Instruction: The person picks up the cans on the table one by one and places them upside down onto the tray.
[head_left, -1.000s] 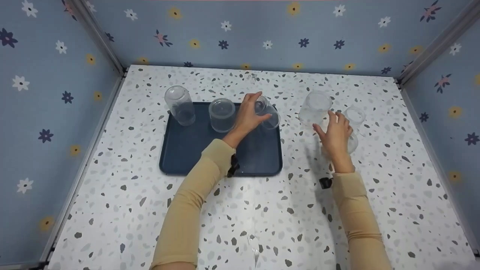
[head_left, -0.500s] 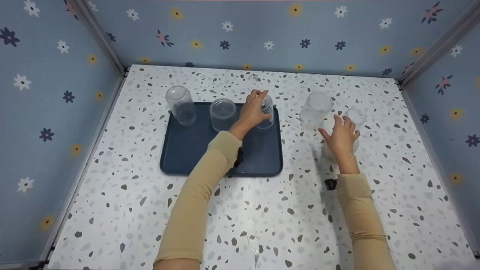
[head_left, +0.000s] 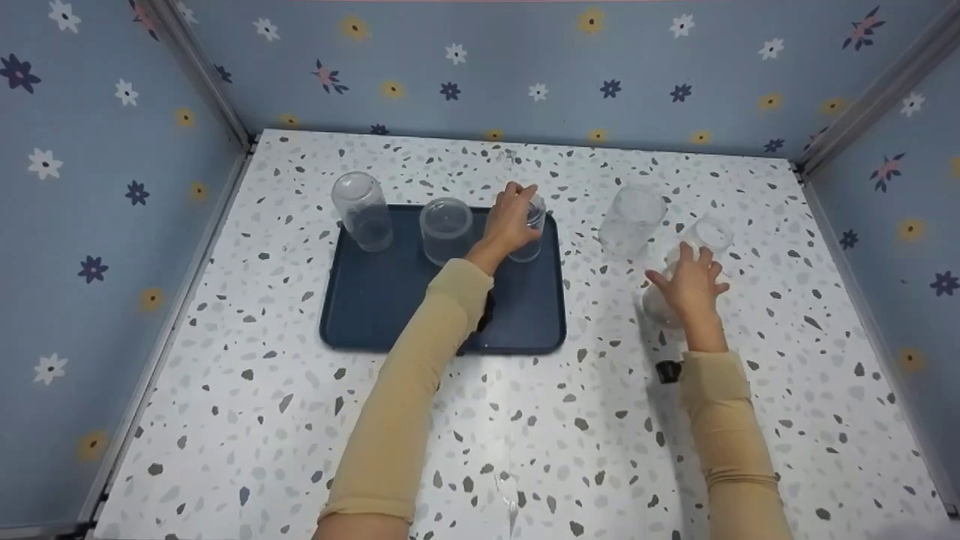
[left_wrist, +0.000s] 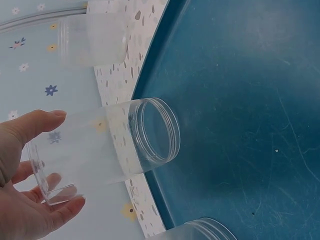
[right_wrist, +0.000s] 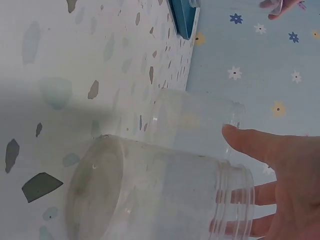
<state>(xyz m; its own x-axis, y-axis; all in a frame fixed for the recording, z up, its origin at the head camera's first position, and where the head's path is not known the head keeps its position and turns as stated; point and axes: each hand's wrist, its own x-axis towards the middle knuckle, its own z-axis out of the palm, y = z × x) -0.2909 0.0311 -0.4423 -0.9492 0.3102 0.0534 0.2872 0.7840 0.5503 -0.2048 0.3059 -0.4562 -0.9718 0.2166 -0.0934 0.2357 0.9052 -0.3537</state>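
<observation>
My left hand (head_left: pixel 512 217) grips a clear plastic jar (head_left: pixel 526 246) near its base, thumb on one side and fingers on the other. This jar is upside down at the back right of the dark blue tray (head_left: pixel 367 307); in the left wrist view its threaded mouth (left_wrist: pixel 156 131) points at the tray. Whether the rim touches the tray is hard to tell. My right hand (head_left: pixel 691 289) is spread over the mouth of another clear jar (right_wrist: pixel 165 195), which stands upright on the table. The thumb stands apart from it, while fingers show behind its rim.
Two more clear jars, a tall one (head_left: pixel 364 214) and a wider one (head_left: pixel 446 231), stand upside down along the tray's back edge. Right of the tray, a wide jar (head_left: pixel 632 219) and a narrower jar (head_left: pixel 709 234) stand on the speckled table (head_left: pixel 585 450). Flowered panels (head_left: pixel 495 67) enclose the table.
The jar in my left hand has gone from tilted to nearly upright, its rim shifting left over the tray. My right hand has moved right and nearer, over the front jar.
</observation>
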